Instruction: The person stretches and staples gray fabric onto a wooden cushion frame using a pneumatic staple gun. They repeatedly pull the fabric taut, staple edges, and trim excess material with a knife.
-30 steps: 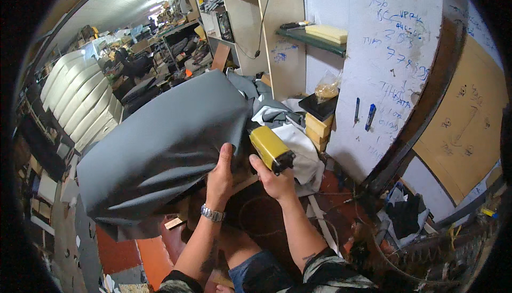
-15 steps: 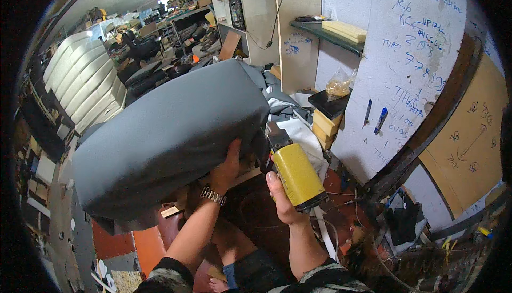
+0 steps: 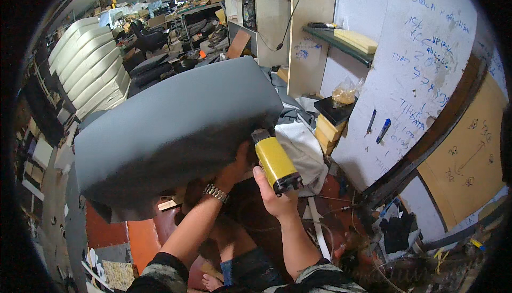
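Cushion: large grey upholstered panel (image 3: 170,127), held tilted across the centre and left of the frame, its right corner just beside the yellow tool.
Left hand: left hand (image 3: 234,167), seen at lower centre, pressed up against the underside of the grey panel near its lower right edge; the fingers are hidden behind the panel, so their spread cannot be told. A metal wristwatch (image 3: 216,192) is worn on the wrist.
Right hand: right hand (image 3: 274,197), at centre right of the lower frame, with fingers curled together around the lower end of the yellow tool.
Tool: yellow power tool (image 3: 273,161) with black ends, held upright and slightly tilted, its upper black end touching the panel's edge.
Cloth: white and grey fabric (image 3: 304,149) is heaped just right of the tool.
Foam blocks: yellow foam pieces (image 3: 330,129) are stacked under a black slab, right of centre.
Wall: white board (image 3: 416,69) with blue handwriting fills the upper right.
Shelf: wall shelf (image 3: 341,39) carrying a yellow foam slab, in the upper centre right.
Seat shells: pale ribbed cushions (image 3: 90,71) are stacked at upper left.
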`<action>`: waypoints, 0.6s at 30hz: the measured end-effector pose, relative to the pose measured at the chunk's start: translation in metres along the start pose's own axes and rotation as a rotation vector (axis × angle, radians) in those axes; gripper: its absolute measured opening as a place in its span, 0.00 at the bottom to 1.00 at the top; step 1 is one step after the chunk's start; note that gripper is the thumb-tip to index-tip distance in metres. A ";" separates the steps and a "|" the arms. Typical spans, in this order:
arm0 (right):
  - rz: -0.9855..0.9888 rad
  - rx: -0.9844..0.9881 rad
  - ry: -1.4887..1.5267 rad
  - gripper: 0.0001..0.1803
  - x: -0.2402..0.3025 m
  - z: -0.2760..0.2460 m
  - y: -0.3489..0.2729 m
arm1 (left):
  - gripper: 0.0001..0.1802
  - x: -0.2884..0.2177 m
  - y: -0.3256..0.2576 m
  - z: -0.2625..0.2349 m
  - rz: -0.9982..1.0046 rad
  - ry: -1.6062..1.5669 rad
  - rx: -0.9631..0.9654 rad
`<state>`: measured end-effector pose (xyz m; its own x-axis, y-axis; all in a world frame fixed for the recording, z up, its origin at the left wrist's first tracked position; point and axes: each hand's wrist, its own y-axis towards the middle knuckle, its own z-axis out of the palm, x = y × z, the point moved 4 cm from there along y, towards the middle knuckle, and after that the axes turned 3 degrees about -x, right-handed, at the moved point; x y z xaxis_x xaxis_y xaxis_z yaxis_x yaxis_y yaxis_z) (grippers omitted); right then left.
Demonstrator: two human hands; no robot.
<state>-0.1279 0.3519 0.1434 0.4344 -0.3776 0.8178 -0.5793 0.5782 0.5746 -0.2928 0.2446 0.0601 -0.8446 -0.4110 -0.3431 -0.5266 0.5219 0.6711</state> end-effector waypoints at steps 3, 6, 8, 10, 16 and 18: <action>-0.016 0.023 0.070 0.07 0.004 0.007 -0.005 | 0.36 0.010 -0.002 0.007 0.102 0.292 0.064; -0.055 0.002 0.040 0.08 0.010 0.012 -0.012 | 0.39 0.000 0.005 -0.001 0.348 0.652 0.033; 0.166 0.064 0.125 0.09 0.003 0.016 -0.015 | 0.40 -0.015 0.010 -0.018 0.336 0.635 -0.079; 0.165 0.031 0.074 0.10 0.003 0.012 -0.017 | 0.38 -0.018 0.005 -0.030 -0.089 0.140 0.331; 0.288 0.067 0.135 0.17 0.005 -0.007 -0.034 | 0.37 -0.031 -0.018 -0.124 -0.690 -1.146 -0.305; 0.393 0.099 0.172 0.17 0.004 -0.006 -0.041 | 0.37 -0.019 -0.023 -0.141 -0.671 -1.517 -0.567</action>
<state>-0.0981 0.3311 0.1226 0.2719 -0.0121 0.9623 -0.7830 0.5785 0.2285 -0.2508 0.1350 0.1445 -0.0241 0.7450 -0.6666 -0.9746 0.1311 0.1818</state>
